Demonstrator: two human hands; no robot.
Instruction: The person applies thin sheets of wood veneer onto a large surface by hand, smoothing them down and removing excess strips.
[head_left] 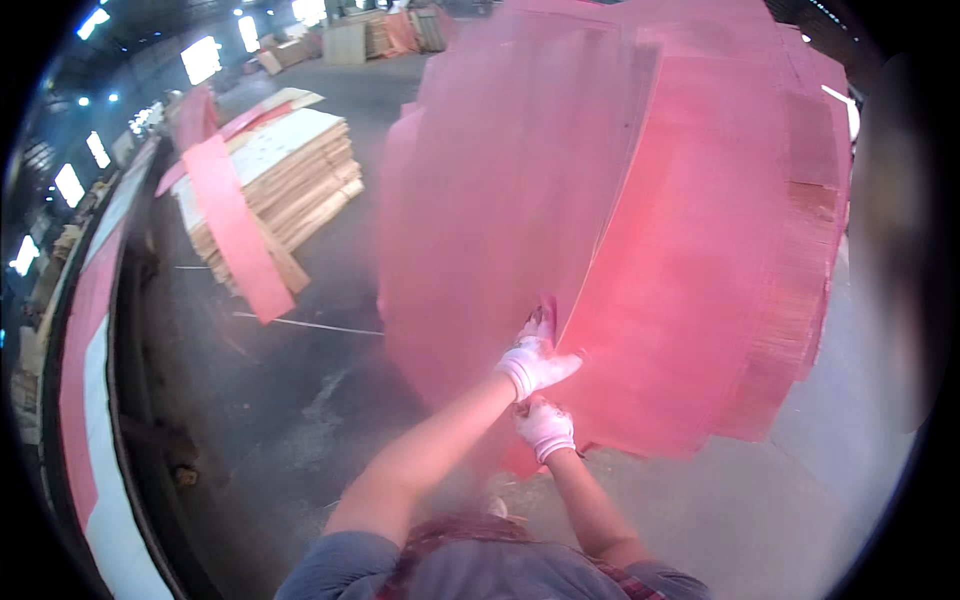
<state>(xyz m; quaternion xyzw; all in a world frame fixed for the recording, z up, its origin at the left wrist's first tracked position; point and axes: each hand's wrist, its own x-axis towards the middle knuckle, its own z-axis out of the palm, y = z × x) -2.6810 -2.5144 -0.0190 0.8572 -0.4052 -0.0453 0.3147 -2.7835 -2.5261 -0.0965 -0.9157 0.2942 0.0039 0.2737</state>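
Many sheets [811,215] in pink stack [715,270]; left hand [541,362] spread at near edge, seemingly gripping nothing; right hand [546,426] curled, grip unclear. Uneven tug could tear top sheet [500,200].

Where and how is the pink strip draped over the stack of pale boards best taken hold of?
Probably by the lower end of the pink strip, coming from the near side and pinching its two flat faces. The strip looks thin, and that end reaches past the stack of boards on that side, while its upper part lies across the stack.
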